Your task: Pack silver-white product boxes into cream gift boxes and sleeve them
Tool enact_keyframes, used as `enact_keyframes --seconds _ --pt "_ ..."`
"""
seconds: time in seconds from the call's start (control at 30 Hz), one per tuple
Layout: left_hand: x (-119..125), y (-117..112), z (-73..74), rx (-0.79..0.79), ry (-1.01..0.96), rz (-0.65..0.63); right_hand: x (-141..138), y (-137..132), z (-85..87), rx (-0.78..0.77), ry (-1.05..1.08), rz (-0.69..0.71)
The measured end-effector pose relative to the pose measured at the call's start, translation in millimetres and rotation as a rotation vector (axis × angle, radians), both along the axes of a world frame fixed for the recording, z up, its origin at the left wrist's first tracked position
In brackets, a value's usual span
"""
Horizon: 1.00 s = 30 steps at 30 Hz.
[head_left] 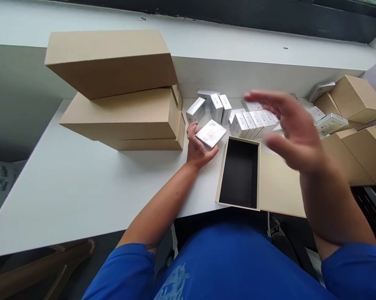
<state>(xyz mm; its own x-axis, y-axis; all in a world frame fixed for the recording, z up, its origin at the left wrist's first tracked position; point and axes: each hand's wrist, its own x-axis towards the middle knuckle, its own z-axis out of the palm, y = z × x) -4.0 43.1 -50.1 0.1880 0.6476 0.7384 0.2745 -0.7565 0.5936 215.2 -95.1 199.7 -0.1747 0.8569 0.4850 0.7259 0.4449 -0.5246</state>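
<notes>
The small white box [211, 134] sat in the left hand [197, 148], near the middle of the frame. The fingers held it by its edge. Its top had a faint orange mark, and the print on it was too small to read. The right hand [295, 129] was up in the air, open and blurred, with its fingers spread, and it held nothing.

More white boxes [247, 125] stood in a messy bunch just past the hands. They had dark print, but I could not read it. Close by was an open box [239, 173] with a black inside, and a flat tan card [280, 187] lay beside it. A tall pile of brown cardboard boxes [113, 100] stood at the upper left of the frame. More brown boxes [356, 100] sat at the right.

All of this was on a white desk [81, 196]. A white ledge [206, 43] ran behind it, under a dark window frame [206, 14]. The person's blue shirt [231, 258] had pale print that I could not read.
</notes>
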Motion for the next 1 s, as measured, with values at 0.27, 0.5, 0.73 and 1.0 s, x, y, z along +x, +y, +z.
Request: enact_keyframes --seconds 0.27,0.5,0.73,1.0 --pt "-3 -1 -2.0 -0.052 -0.076 0.019 -26 170 -59.2 -0.291 -0.536 -0.314" --pt "-6 -5 2.0 -0.097 -0.103 0.028 -59 208 -78.8 -0.491 -0.656 -0.485" --pt "-8 -8 7.2 -0.140 -0.111 0.008 -51 197 -87.8 -0.409 -0.630 -0.338" --pt "-7 -5 0.5 -0.329 0.056 0.005 2 153 -62.7 -0.249 -0.105 -0.318"
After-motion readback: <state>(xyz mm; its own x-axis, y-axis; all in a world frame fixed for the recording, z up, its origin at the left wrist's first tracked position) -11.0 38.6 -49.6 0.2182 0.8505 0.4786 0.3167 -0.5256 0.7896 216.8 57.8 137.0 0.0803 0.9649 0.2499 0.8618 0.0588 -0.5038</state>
